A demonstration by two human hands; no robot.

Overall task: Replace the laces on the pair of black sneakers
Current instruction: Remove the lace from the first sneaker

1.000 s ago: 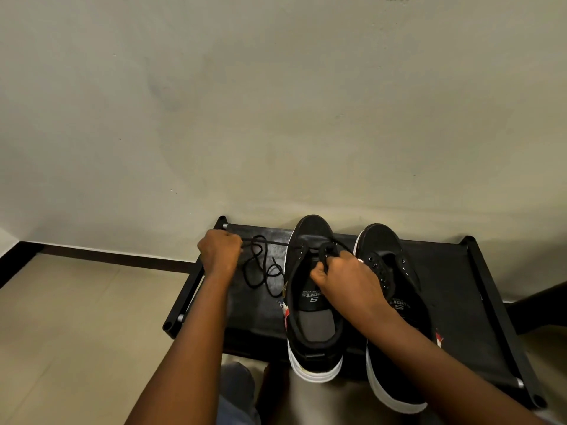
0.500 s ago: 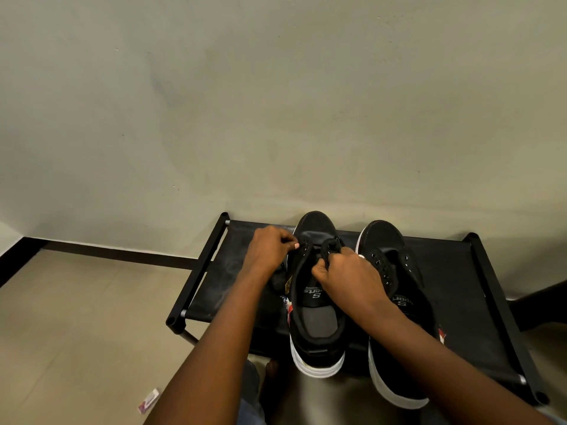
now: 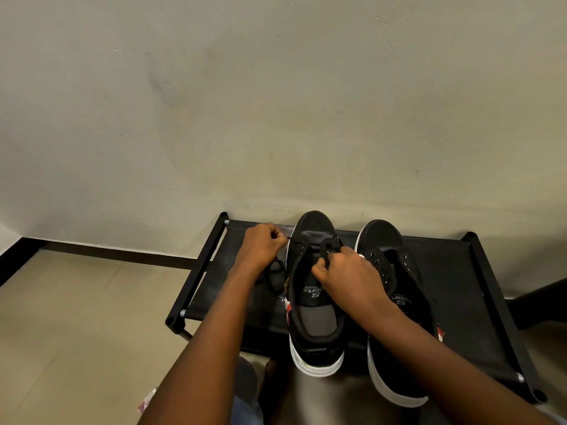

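Sitting side by side, black sneakers (image 3: 316,302) show white soles, mostly unlaced.

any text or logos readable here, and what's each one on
"S" and "sports", upside down, with a smaller line above too blurred to read: insole of the left sneaker.
"sport...", partly hidden by the right arm: insole of the right sneaker.
Wrapper on the floor: print unreadable.
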